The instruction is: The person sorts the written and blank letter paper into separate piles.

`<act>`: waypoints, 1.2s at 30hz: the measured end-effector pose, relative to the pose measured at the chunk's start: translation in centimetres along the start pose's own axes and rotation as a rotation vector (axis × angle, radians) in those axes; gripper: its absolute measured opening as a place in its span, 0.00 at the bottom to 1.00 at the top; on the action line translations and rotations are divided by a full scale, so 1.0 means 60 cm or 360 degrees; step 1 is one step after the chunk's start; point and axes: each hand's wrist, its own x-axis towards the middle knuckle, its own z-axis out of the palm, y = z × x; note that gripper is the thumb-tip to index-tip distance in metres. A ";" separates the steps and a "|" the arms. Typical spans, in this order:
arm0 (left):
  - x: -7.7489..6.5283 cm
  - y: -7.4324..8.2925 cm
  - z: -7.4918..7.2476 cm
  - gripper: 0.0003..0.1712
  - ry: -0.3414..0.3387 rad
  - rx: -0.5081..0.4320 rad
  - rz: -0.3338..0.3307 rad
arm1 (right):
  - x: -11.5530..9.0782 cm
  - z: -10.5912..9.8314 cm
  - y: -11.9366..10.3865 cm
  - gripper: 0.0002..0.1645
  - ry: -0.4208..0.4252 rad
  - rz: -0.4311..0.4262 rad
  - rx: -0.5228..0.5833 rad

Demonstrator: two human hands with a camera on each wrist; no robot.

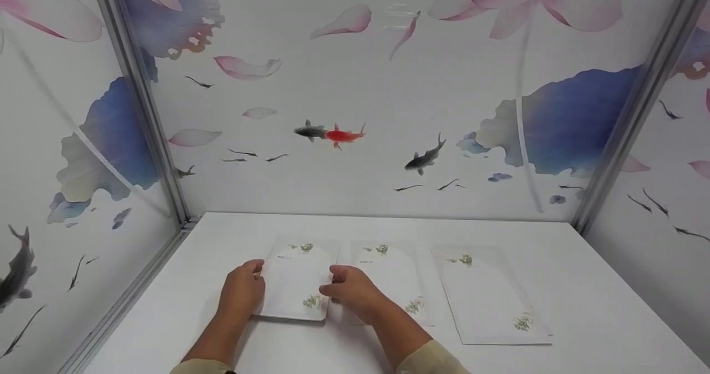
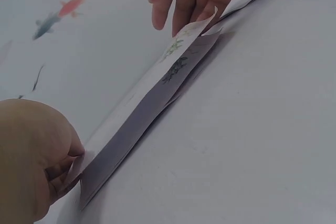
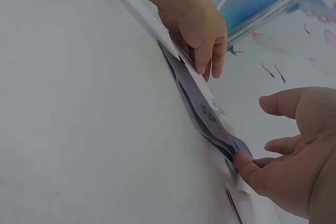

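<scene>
In the head view, a thin stack of printed letter paper [image 1: 294,285] with small green plant drawings at its corners lies at the left of the table, tipped slightly up. My left hand [image 1: 242,289] pinches its left edge between thumb and fingers. At the right edge is my right hand [image 1: 355,291], thumb and fingers spread. The right wrist view shows the fingertips of the right hand [image 3: 299,150] touching the paper's edge while the thumb stands apart. Sheets of the stack [image 2: 142,98] are partly separated along the near edge in the left wrist view.
Two more piles of the same paper lie to the right, a middle pile [image 1: 388,277] partly behind my right hand and a right pile [image 1: 488,302]. The white table [image 1: 599,307] is bounded by printed panels [image 1: 355,85] with metal corner posts [image 1: 138,96].
</scene>
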 end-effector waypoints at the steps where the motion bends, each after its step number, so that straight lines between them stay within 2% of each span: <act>1: 0.000 0.000 -0.001 0.26 0.0006 0.0006 0.0004 | 0.000 -0.001 0.000 0.44 -0.0004 0.0010 -0.0002; 8: -0.004 0.013 -0.004 0.25 0.0067 -0.0002 0.0052 | -0.006 -0.018 -0.007 0.31 0.0099 0.0061 -0.0091; 14: -0.008 0.037 0.007 0.24 0.0137 -0.0036 0.0112 | -0.017 -0.047 -0.007 0.28 0.0137 0.0013 -0.0049; 19: -0.005 0.079 0.040 0.24 0.0128 -0.0132 0.0180 | -0.022 -0.079 -0.003 0.27 0.0204 -0.0080 -0.0072; 23: -0.010 0.116 0.070 0.24 0.0079 -0.0171 0.0227 | -0.026 -0.108 0.003 0.24 0.0262 -0.0136 -0.0112; 27: -0.021 0.147 0.093 0.24 0.0005 -0.0215 0.0277 | -0.033 -0.143 0.017 0.24 0.0337 -0.0135 -0.0156; 32: -0.031 0.182 0.126 0.23 -0.0073 -0.0292 0.0356 | -0.053 -0.206 0.037 0.24 0.0504 -0.0091 -0.0204; 36: -0.035 0.203 0.149 0.23 -0.0124 -0.0338 0.0418 | -0.071 -0.254 0.047 0.25 0.0575 -0.0071 -0.0244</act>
